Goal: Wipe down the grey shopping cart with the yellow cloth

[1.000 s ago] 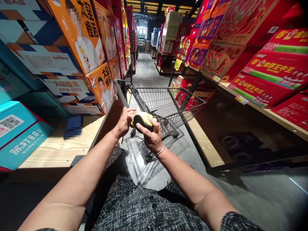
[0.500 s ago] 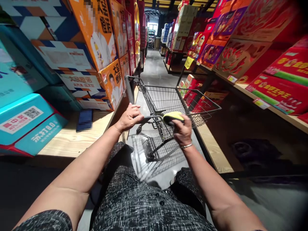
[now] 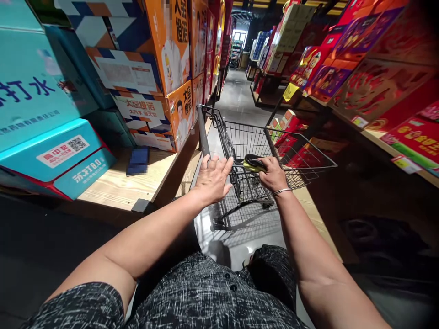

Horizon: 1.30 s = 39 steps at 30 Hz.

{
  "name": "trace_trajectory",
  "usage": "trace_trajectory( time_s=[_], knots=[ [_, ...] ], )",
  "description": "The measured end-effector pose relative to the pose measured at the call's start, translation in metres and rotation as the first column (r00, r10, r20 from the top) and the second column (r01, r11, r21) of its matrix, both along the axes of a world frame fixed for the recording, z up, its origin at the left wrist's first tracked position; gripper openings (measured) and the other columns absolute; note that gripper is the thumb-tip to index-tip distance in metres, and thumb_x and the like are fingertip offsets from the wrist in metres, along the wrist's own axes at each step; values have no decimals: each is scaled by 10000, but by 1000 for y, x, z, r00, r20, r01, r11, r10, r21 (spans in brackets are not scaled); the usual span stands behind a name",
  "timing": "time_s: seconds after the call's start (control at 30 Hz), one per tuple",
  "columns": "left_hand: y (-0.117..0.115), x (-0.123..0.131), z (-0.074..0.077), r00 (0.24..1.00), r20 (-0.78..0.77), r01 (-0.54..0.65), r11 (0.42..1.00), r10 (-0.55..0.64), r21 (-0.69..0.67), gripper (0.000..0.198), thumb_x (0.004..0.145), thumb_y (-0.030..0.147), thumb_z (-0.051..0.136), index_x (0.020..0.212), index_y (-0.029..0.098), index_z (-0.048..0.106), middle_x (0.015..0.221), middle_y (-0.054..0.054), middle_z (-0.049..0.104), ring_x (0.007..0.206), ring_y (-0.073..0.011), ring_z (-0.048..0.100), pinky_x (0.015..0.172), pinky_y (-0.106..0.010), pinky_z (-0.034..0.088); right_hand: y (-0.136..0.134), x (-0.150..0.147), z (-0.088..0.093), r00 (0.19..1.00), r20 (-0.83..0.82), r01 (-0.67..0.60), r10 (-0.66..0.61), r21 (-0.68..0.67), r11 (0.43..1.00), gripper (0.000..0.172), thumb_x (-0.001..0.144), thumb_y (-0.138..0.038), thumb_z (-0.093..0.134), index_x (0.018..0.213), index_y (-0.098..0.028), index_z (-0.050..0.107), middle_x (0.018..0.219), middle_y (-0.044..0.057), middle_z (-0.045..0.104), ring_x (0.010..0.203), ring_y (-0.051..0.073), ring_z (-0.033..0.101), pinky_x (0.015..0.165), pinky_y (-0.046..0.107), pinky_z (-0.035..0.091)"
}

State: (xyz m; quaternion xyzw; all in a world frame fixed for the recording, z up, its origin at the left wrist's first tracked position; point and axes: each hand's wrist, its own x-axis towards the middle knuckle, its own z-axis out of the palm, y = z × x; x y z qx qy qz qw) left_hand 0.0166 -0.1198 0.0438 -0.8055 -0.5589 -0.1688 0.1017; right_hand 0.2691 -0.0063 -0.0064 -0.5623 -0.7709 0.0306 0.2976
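Observation:
My left hand is spread flat, palm down, over the handle side of a black wire shopping cart; whether the palm touches the bar is hidden. A black and yellow cloth-like item is gripped in my right hand, at the near part of the cart's basket. The wire basket shows no goods inside. A silvery bracelet circles my right wrist.
Orange and white boxes and teal boxes stack on a wooden shelf at left, beside a dark blue flat item. Red gift boxes fill shelves at right. The aisle runs ahead.
My left hand has let go of the cart's bar and spread its fingers. The cloth-like item in my right hand has turned, its dark side now up. The view has shifted left.

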Motion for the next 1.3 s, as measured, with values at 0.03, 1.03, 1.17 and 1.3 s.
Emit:
trace_trajectory(
  time_s=[0.03,1.03,1.17,1.3],
  knots=[
    [1,1,-3,1000,-7,-17,1000,16,-3,765,920,468,632,1583,149,420,1535,-164,525,1462,-393,390,1259,-596,170,1,-1,1,1000,3,-12,12,-4,1000,510,744,-130,542,1218,-241,694,1150,78,620,998,248,642,864,385,565],
    [147,-88,-6,839,324,-370,895,437,-250,807,905,601,559,1573,179,396,1768,-124,9,1622,-344,-112,1299,-583,-4,-22,-12,-2,985,-162,-79,52,-162,984,479,722,-107,557,1169,-240,665,1115,65,628,1064,232,628,1032,416,519],
    [166,-86,-17,793,430,-360,901,432,-243,750,944,466,558,1618,220,341,1770,-103,-4,1634,-311,-20,1304,-545,120,-30,-32,-2,994,-94,-76,57,-215,974,459,784,-140,567,1218,-271,639,1138,62,611,1015,225,638,979,392,537],
    [187,-81,-19,788,468,-338,916,400,-215,640,956,345,548,1575,229,435,1770,-85,61,1634,-281,54,1307,-489,177,-23,-49,1,986,-117,-151,123,-273,950,434,794,-139,575,1198,-285,639,1087,54,606,992,215,635,970,374,539]
  ],
)
